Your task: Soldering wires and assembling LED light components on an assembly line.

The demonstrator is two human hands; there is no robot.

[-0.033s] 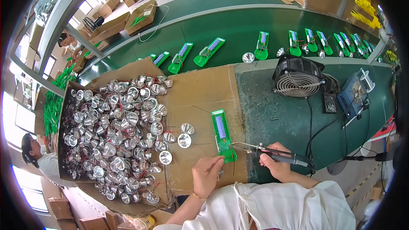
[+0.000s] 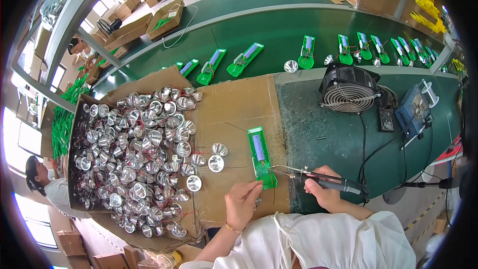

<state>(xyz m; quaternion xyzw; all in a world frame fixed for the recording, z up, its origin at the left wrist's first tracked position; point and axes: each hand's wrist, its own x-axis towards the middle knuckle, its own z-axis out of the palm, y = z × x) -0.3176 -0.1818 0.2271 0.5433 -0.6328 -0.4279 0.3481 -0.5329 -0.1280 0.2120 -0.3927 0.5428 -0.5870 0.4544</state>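
A green plastic flashlight housing (image 2: 256,136) lies on the cardboard with a purple battery cell (image 2: 258,147) in it. My left hand (image 2: 240,204) is closed in a pinch at the housing's near end; what sits between the fingertips is too small to make out. A silver reflector (image 2: 258,201) partly shows beside that hand, below the housing. My right hand (image 2: 323,189) is wrapped around the handle of a soldering iron (image 2: 338,184). The iron's thin bent tip points left and reaches over the wires in the lower half of the housing.
A cardboard box (image 2: 74,169) heaped with silver reflectors stands at left; loose reflectors (image 2: 216,163) lie beside it. A black fan (image 2: 348,89) and a blue soldering station (image 2: 411,112) with cables stand at right. Green housings (image 2: 307,52) line the far belt. Two people work at left.
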